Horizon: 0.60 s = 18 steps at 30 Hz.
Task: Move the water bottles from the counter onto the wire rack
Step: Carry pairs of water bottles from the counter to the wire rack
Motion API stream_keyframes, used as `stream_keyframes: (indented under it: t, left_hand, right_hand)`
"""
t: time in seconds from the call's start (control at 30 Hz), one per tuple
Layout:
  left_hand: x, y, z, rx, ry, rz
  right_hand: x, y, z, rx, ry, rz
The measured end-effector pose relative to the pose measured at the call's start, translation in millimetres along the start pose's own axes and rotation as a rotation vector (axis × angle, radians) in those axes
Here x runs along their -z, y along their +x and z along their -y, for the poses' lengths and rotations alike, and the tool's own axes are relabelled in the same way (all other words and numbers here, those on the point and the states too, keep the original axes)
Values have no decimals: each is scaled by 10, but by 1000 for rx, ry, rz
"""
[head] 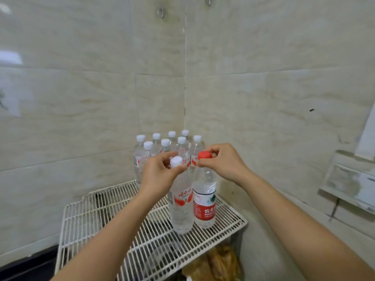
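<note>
Beige tiled walls (81,88) meet in the far corner; a yellowish bag (215,264) lies near, low right.

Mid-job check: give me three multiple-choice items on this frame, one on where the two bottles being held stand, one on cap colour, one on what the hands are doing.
1. Where do the two held bottles stand?
A. on the wire rack
B. on the floor
C. on the wall ledge

2. What colour is the cap under the right hand?
A. blue
B. red
C. green

3. How are the hands set?
A. both hanging free
B. one holding both bottles
C. each with a grip on one bottle's cap

Answers:
1 A: both bases rest on the wire rack.
2 B: the right hand pinches the red-capped bottle.
3 C: the left hand pinches the white-capped bottle, the right hand the other.
</note>
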State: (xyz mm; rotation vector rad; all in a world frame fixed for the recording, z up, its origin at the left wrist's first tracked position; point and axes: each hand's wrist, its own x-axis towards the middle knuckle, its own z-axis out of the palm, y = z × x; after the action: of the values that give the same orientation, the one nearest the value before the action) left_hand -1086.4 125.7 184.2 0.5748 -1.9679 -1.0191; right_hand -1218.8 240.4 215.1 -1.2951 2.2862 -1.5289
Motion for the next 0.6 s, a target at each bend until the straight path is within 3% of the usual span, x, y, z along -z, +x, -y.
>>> stream_keyframes:
  t: [0.33, 0.6]
  left_hand:
    - [-640, 682, 76, 33, 167, 6]
    - [-895, 976, 267, 81, 156, -21]
  right_hand:
    - [-29, 904, -601, -59, -50, -15]
    - [-126, 1270, -835, -101, -95, -85]
